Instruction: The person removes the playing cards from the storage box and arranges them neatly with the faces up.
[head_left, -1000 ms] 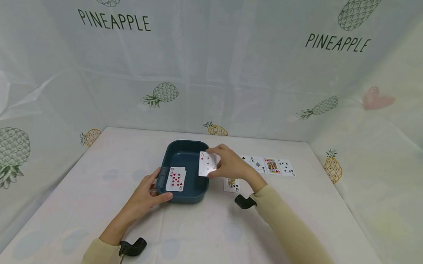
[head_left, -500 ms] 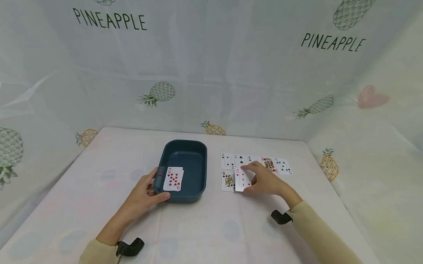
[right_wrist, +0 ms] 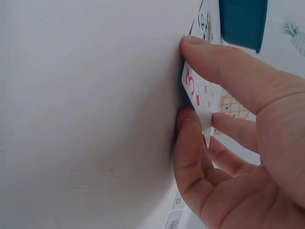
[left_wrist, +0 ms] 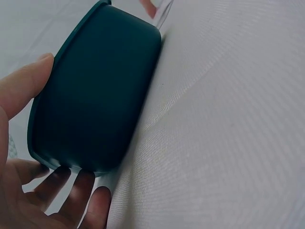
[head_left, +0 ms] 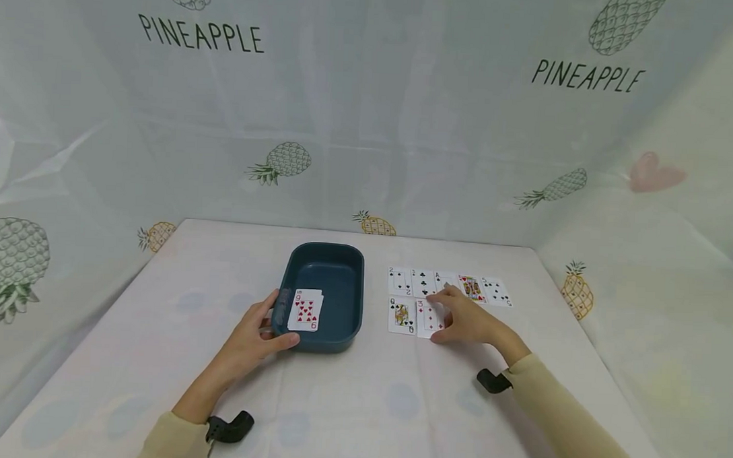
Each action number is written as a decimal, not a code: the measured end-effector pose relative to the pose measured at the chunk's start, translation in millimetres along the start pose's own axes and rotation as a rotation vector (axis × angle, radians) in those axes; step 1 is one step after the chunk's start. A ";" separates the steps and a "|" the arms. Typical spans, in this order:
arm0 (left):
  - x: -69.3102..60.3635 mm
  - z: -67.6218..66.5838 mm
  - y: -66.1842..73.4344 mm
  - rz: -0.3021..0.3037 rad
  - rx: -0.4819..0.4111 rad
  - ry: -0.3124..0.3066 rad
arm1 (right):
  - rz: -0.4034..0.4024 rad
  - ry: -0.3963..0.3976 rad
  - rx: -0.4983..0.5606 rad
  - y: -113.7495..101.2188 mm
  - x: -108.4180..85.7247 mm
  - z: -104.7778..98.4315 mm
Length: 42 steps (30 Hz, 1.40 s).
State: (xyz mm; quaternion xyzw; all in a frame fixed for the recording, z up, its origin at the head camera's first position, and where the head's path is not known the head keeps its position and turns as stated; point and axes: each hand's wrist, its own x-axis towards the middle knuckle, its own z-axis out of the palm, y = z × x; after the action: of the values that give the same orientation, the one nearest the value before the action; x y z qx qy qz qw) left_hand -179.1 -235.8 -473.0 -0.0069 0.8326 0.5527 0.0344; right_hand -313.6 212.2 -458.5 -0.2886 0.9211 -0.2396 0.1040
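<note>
My left hand (head_left: 250,343) holds the near left corner of a dark blue tray (head_left: 338,341), thumb on the rim and fingers against the side wall (left_wrist: 95,86). Inside the tray, at the near left, lies a small stack of cards with a nine of hearts (head_left: 305,310) on top. With thumb and fingertips my right hand (head_left: 469,320) holds the three of diamonds (head_left: 427,320) by its edges, low at the table beside a queen card (head_left: 402,316). In the right wrist view the three (right_wrist: 198,98) lies tilted between the thumb and the fingers (right_wrist: 188,152).
Behind the right hand runs a row of face-up cards: a two (head_left: 400,281), a three of clubs (head_left: 423,283), a partly covered ace (head_left: 442,279), a face card (head_left: 472,288) and a five (head_left: 495,291). A pineapple-print sheet (head_left: 344,181) hangs behind the table.
From over the tray, my right hand has carried the three of diamonds right and down to the table beside the queen. The left hand has kept its place on the tray.
</note>
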 end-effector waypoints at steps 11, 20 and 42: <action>0.7 0.4 -2.1 0.008 -0.003 -0.001 | 0.013 -0.029 -0.006 -4.9 4.0 -3.4; 2.5 0.9 -3.2 -0.003 0.023 0.006 | 0.046 -0.020 -0.006 -5.9 1.4 -5.1; 1.3 -1.2 -3.4 -0.013 0.015 0.005 | -0.327 0.179 0.074 -141.0 61.8 14.3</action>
State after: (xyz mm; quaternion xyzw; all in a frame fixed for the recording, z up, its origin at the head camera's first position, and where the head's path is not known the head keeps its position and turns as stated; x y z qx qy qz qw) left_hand -180.3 -238.2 -475.7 -0.0136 0.8367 0.5463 0.0359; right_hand -291.1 69.4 -403.4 -0.4078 0.8582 -0.3118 -0.0082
